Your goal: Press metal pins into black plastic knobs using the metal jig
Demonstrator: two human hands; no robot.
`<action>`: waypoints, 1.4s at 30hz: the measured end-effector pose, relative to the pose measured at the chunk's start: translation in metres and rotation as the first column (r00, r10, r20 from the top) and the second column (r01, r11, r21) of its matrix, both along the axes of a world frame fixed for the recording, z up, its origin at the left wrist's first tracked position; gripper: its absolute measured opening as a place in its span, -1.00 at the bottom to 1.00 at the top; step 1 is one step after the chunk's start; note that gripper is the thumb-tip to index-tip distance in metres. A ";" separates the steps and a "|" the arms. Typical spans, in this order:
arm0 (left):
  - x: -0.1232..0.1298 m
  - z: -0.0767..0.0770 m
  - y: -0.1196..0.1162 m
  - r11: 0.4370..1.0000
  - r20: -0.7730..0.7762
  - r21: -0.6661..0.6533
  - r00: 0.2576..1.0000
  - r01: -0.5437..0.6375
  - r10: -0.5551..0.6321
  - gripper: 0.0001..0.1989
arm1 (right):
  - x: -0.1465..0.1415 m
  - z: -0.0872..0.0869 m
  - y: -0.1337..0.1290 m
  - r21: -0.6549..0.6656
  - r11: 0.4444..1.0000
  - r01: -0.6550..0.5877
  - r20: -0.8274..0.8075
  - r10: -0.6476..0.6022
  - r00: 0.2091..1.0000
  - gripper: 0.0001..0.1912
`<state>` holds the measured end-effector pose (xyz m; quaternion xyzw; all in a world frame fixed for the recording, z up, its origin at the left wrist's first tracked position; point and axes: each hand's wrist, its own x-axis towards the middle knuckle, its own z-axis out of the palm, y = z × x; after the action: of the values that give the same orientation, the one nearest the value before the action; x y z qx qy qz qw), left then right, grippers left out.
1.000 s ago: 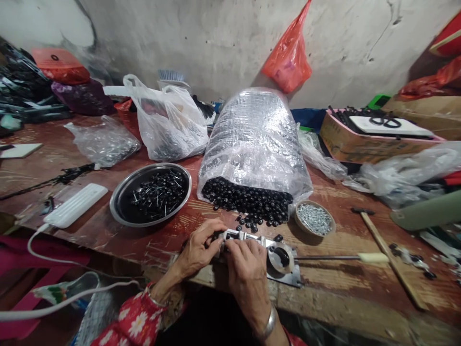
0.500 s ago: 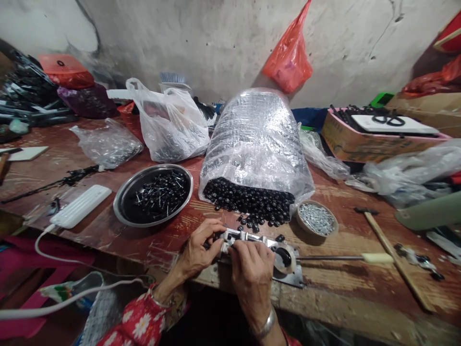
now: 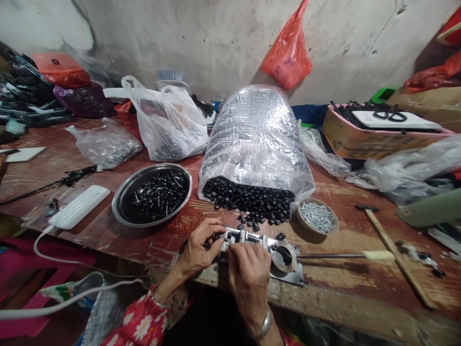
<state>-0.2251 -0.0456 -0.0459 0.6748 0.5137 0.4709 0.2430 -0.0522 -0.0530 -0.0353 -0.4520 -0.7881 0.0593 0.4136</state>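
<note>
The metal jig (image 3: 245,236) sits at 6 o'clock on the near edge of the wooden table (image 3: 342,283), placing it within reach of both hands. The left hand (image 3: 200,247) curls around the jig's left end, steadying it. The right hand (image 3: 248,278) presses its fingertips together on top; what they pinch cannot be told. The lever rod (image 3: 331,256) extends at 3 o'clock, clear of the hands. Black beads (image 3: 248,202) spill from a plastic sack (image 3: 255,134) at 12 o'clock, beside a steel dish (image 3: 151,166) at 10 o'clock and a bowl of silver screws (image 3: 317,217) at 2 o'clock.

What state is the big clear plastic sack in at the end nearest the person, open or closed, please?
Open: the near end of the clear plastic sack gapes, and black round pieces spill from it onto the wooden workbench.
</note>
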 end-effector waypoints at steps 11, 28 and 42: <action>0.000 0.002 0.000 1.000 -0.016 0.007 1.000 0.001 -0.001 -0.77 | 0.007 0.000 0.006 -0.029 0.994 -0.105 0.008 0.105 0.994 -0.83; -0.002 -0.001 -0.002 0.997 -0.070 0.068 0.997 0.045 -0.040 -0.82 | 0.004 0.006 0.005 0.007 1.000 -0.016 0.032 0.016 0.999 -0.78; 0.010 -0.007 -0.006 0.979 -0.339 0.204 0.938 -0.008 0.078 -0.78 | 0.036 0.007 0.009 0.072 0.983 -0.170 -0.061 0.175 0.983 -0.71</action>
<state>-0.2148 -0.0514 -0.0526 0.7564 0.5131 0.3997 0.0700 -0.0162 -0.0441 -0.0282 -0.3658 -0.8115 0.0840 0.4479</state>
